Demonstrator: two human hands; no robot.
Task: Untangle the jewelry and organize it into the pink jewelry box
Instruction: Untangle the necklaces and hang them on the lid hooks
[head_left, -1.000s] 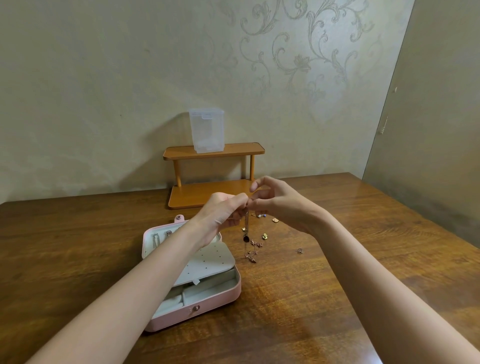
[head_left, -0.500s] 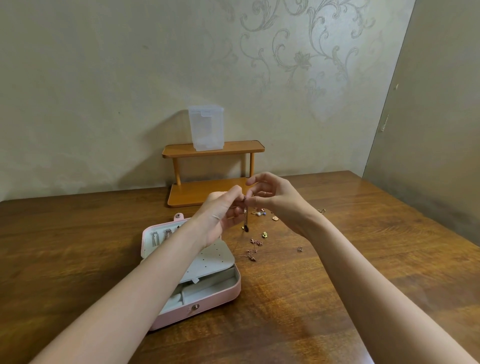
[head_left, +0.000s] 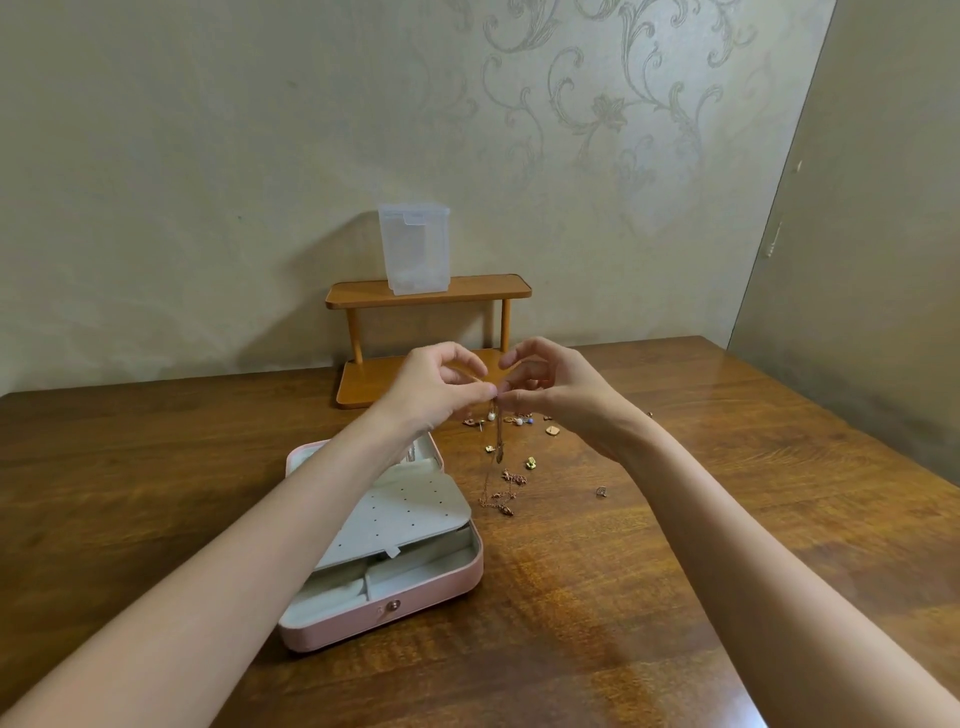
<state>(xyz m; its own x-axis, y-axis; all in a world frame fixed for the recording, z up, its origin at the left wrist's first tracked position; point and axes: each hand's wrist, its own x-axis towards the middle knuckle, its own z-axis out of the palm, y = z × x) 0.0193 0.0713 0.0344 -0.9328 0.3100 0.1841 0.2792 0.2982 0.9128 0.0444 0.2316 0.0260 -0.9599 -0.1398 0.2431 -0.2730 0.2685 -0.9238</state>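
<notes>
The open pink jewelry box lies on the wooden table, its grey perforated earring panel folded over the tray. Above the table, my left hand and my right hand meet fingertip to fingertip, each pinching the top of a thin rose-gold chain that hangs down with a small dark pendant. A tangled chain lies on the table just right of the box. Several loose earrings and charms are scattered beneath my hands.
A small orange two-tier wooden shelf stands against the wall behind my hands, with a clear plastic container on top. One charm lies apart to the right. A wall corner closes the right side.
Both hands stay joined on the hanging chain and have shifted slightly up and away. My left thumb and finger have changed their pinch at the top of the chain.
</notes>
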